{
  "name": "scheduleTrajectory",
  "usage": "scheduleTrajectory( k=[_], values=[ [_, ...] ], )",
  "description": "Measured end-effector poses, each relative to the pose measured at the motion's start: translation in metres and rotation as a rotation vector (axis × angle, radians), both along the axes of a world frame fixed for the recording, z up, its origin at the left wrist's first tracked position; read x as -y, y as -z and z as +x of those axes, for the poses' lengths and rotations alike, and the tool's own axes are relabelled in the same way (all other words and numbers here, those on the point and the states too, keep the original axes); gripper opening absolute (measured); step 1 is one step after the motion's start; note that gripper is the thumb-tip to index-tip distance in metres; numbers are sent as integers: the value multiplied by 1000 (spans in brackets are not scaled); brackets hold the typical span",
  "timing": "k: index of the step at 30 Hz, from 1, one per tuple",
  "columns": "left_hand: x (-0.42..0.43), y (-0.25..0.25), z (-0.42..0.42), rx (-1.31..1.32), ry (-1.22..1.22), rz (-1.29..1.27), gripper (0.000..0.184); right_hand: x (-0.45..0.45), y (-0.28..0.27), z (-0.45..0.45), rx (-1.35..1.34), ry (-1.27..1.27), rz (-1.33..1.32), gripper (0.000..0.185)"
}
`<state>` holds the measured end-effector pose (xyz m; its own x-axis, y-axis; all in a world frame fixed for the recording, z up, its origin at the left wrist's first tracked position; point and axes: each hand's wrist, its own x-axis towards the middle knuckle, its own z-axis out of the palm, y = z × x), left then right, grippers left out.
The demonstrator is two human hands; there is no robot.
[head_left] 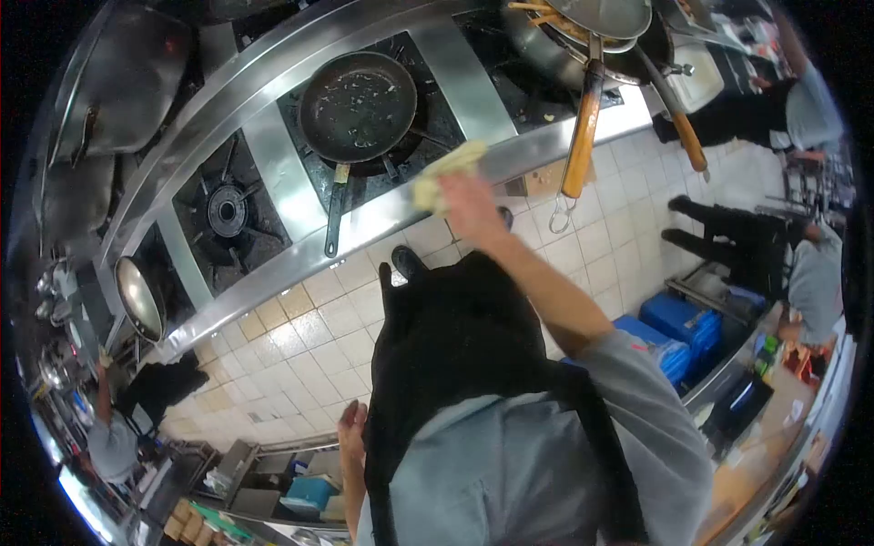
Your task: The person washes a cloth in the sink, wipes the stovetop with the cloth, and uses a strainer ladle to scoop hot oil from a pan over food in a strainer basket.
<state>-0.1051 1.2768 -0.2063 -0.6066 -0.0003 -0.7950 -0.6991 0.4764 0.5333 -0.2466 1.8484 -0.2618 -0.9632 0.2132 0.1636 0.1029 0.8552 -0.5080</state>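
Note:
My right hand (472,211) is closed on a pale yellow cloth (449,173), partly blurred, at the stove's steel front edge (519,156). Left of the cloth, a dark frying pan (358,105) sits on a burner, its inside wet with whitish specks. Its handle (336,214) points toward me over the front edge. My left hand (352,423) hangs low beside my black apron (455,328). Its fingers show only in part, loosely apart, and nothing is visible in them.
Wooden-handled pans (587,118) are stacked over a large pot at the upper right, their handles jutting past the edge. A bare burner (226,211) and another pan (140,296) are at left. Co-workers stand at right (815,273) and far left (111,446). Blue containers (678,323) stand behind.

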Motion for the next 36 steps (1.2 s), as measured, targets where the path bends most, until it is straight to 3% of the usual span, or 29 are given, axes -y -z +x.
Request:
scheduleTrajectory(
  k=[1,3,5,7,9,11,14,15,16,18,24,31,33,35,36],
  values=[
    [-28,-17,-36,45,-92,65,49,25,-12,-8,33,-108,25,56],
    [-48,-25,-90,-52,96,-15,50,46,-22,-5,31,-152,21,55],
    [-57,-39,-135,-219,133,54,53,48,-24,-7,22,-211,19,55],
    [-63,-61,-170,-214,149,88,61,9,-12,14,113,-69,177,48],
    [-73,-77,-192,-215,55,127,62,-52,25,45,-121,78,10,50],
    [-74,-76,-210,-226,77,51,60,-102,37,60,-249,191,111,48],
    [-107,-61,-230,-309,176,32,57,-118,40,63,-252,296,70,51],
    [-123,-59,-236,-337,185,27,56,-112,18,57,-83,342,77,55],
    [-140,-57,-240,-334,191,34,55,-101,-7,42,81,381,70,59],
    [-178,-59,-246,-377,227,42,49,-75,-26,31,133,342,37,64],
    [-228,-66,-250,-403,243,46,45,-35,-24,13,-36,274,-2,63],
    [-171,-51,-205,-308,254,58,51,-84,-28,4,38,152,-67,50],
    [-153,-61,-188,-308,229,48,49,-105,-29,16,-57,178,-193,50],
    [-147,-84,-165,-170,-123,1,54,-135,-2,29,-273,264,-138,52],
    [-136,-86,-157,-167,-129,-6,54,-149,9,38,-262,365,-251,53]
  ],
)
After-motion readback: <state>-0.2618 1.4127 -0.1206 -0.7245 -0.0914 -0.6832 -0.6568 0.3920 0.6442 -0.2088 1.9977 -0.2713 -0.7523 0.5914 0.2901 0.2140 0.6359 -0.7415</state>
